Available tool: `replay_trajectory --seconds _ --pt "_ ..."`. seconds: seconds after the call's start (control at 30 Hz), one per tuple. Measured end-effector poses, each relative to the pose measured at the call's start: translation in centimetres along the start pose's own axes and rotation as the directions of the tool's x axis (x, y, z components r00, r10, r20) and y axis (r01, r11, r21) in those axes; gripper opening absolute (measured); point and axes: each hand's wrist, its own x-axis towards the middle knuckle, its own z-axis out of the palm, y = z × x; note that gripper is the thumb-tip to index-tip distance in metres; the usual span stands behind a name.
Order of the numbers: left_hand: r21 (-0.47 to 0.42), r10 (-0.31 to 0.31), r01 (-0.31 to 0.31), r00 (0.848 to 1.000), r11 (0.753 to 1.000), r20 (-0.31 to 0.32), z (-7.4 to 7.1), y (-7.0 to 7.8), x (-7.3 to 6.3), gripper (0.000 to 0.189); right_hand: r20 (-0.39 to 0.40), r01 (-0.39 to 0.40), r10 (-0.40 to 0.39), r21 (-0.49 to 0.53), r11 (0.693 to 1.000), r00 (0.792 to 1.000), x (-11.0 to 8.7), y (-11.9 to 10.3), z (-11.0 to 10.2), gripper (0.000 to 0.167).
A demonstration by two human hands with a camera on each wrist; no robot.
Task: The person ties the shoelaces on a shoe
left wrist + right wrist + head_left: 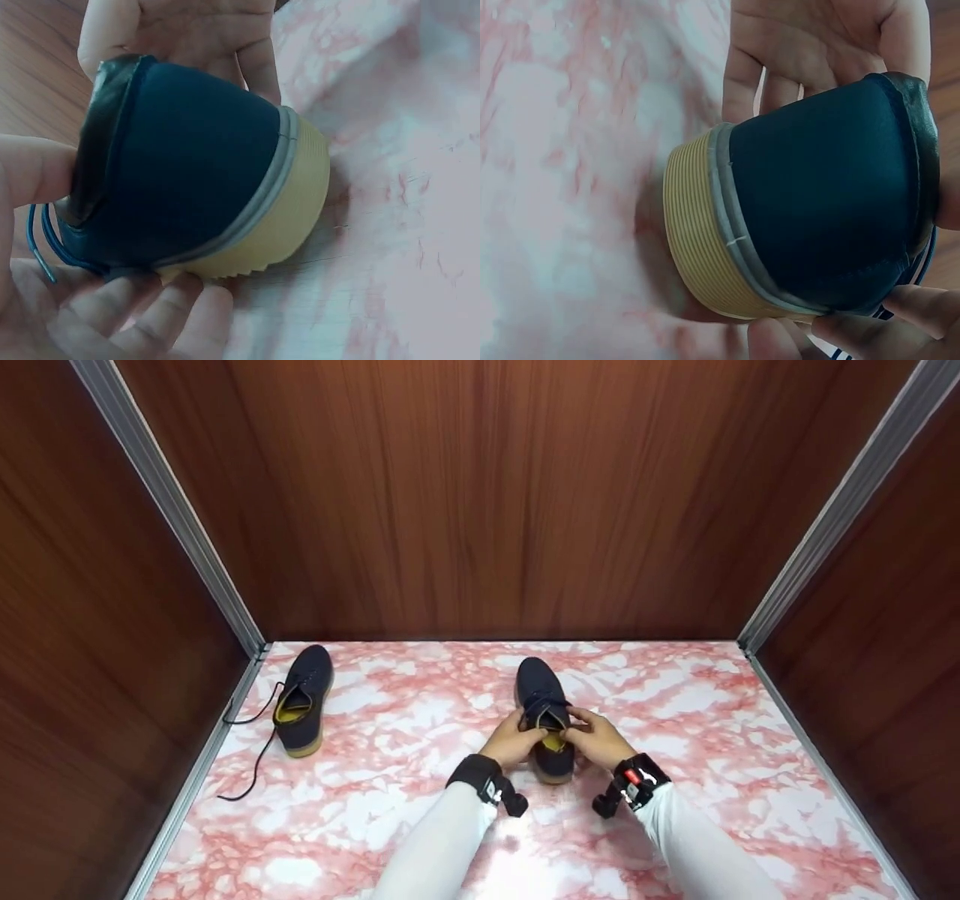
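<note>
A dark navy lace-up shoe (536, 679) with a yellow lining stands on the table, its toe pointing away from me. My left hand (512, 741) grips its left side and my right hand (601, 740) its right side. Both thumbs reach over the collar at the opening while the other fingers lie along the outside. Up close, the left wrist view shows the navy heel (187, 157) and pale ribbed sole (300, 180). A lace end (45, 259) hangs beside the left fingers. The laces (546, 701) cross over the tongue.
A matching second shoe (304, 697) stands at the far left, toe away, with a long loose lace (259, 769) trailing onto the table. The red-and-white marbled tabletop (420, 712) is enclosed by brown wood-grain panels (480, 510) at the back and both sides, with metal edging (187, 532).
</note>
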Motion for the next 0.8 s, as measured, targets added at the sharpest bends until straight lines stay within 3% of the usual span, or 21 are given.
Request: replay_trajectory --seconds 0.13,0.33,0.53,0.8 --pt "0.008 -0.009 0.009 1.0 1.0 0.017 0.9 -0.5 0.3 0.063 -0.001 -0.012 0.012 0.001 1.0 1.0 0.2 0.9 -0.3 0.07" --pt "-0.126 -0.054 0.05 0.998 0.991 -0.028 2.3 -1.0 0.7 0.059 -0.038 0.0 0.0 -0.013 1.0 0.999 0.6 1.4 -0.7 0.067" --pt "-0.051 0.0 -0.005 0.995 0.999 -0.097 3.2 -1.1 1.1 0.038 -0.056 0.022 -0.025 -0.053 0.998 0.998 1.0 1.7 -0.9 0.067" --pt "-0.094 0.07 -0.078 0.994 0.993 -0.086 3.4 -1.6 1.3 0.032 -0.051 0.017 -0.021 -0.064 0.998 0.999 1.2 2.0 -1.3 0.066"
